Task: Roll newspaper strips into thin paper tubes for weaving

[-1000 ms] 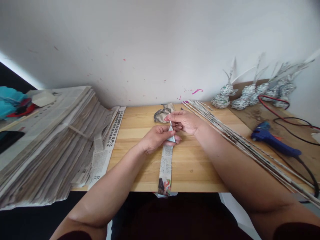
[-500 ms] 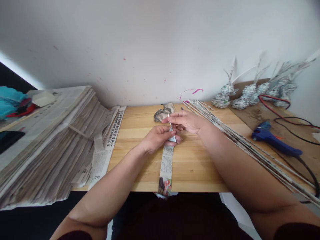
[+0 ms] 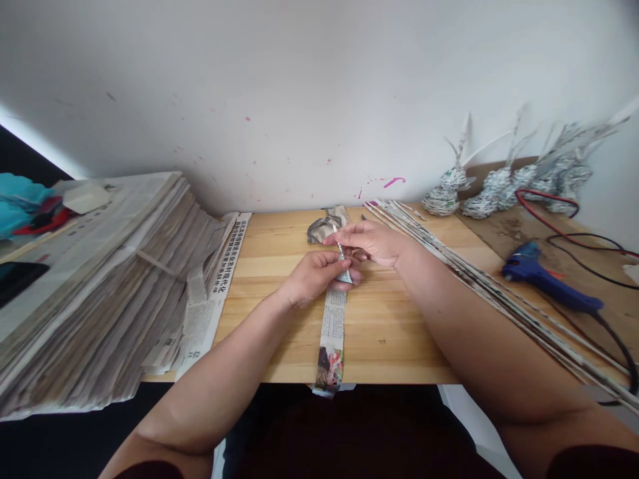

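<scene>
Between my hands is a newspaper strip (image 3: 333, 319), its upper end rolled into a thin tube and its flat tail hanging over the table's front edge. My left hand (image 3: 322, 273) pinches the strip where the flat paper turns into the roll, thumb on top. Just above it, my right hand (image 3: 369, 241) grips the tip of the thin roll between thumb and fingers. A crumpled striped cloth (image 3: 319, 229) lies right behind my hands.
A tall stack of newspapers (image 3: 114, 279) stands at left, a phone (image 3: 20, 279) on it. Long rolled paper sticks (image 3: 479, 283) run diagonally at right. Beyond them are a blue glue gun (image 3: 549, 279) with cables and several woven paper figures (image 3: 444, 193) by the wall (image 3: 299, 80).
My hands stay in nearly the same place. The right fingers have shifted very slightly at the roll's tip, and the strip's tail has moved a little.
</scene>
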Demonstrator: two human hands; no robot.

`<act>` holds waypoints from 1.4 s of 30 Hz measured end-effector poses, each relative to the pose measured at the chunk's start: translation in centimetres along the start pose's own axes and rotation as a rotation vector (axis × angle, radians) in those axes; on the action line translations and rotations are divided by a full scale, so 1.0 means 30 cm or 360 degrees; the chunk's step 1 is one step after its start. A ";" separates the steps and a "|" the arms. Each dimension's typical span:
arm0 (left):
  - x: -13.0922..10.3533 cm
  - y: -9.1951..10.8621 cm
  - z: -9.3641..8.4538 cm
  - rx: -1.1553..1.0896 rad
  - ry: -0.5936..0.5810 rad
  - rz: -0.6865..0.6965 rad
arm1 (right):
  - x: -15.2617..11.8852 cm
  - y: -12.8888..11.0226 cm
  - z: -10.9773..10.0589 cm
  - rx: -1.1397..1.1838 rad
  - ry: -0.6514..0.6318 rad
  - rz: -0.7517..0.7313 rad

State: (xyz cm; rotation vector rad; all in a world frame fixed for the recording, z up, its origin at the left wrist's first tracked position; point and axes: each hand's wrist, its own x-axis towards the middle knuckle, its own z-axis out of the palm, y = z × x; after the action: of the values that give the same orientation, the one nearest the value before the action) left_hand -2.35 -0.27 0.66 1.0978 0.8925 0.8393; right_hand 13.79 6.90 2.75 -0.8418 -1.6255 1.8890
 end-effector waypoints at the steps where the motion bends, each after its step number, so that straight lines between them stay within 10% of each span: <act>1: 0.001 -0.001 -0.001 -0.0003 0.0000 0.0000 | 0.001 0.002 -0.003 0.0003 0.0002 0.0008; 8: 0.006 -0.004 -0.001 0.0032 0.0060 -0.0029 | 0.025 0.023 0.024 0.0108 0.0389 0.0011; 14: -0.001 -0.002 -0.001 0.0003 0.0039 -0.0035 | 0.008 0.008 0.007 0.0014 0.0095 -0.0008; 22: 0.007 -0.015 -0.002 0.0064 0.0038 -0.0035 | 0.027 0.021 0.030 0.0192 0.0360 0.0024; 27: 0.004 -0.014 -0.006 0.0000 0.0004 -0.0041 | 0.010 0.007 0.010 0.0069 0.0065 -0.0005; 34: 0.007 -0.016 -0.004 -0.0012 -0.0021 -0.0037 | 0.016 0.015 0.025 0.0119 0.0326 -0.0021; 42: 0.005 -0.015 -0.007 -0.0056 -0.0049 -0.0052 | 0.000 -0.004 0.014 0.0029 0.0105 -0.0032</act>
State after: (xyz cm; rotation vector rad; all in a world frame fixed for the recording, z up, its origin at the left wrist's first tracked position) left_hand -2.42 -0.17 0.15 1.0606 0.8648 0.8063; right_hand 13.48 6.62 2.91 -0.8681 -1.5691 1.8400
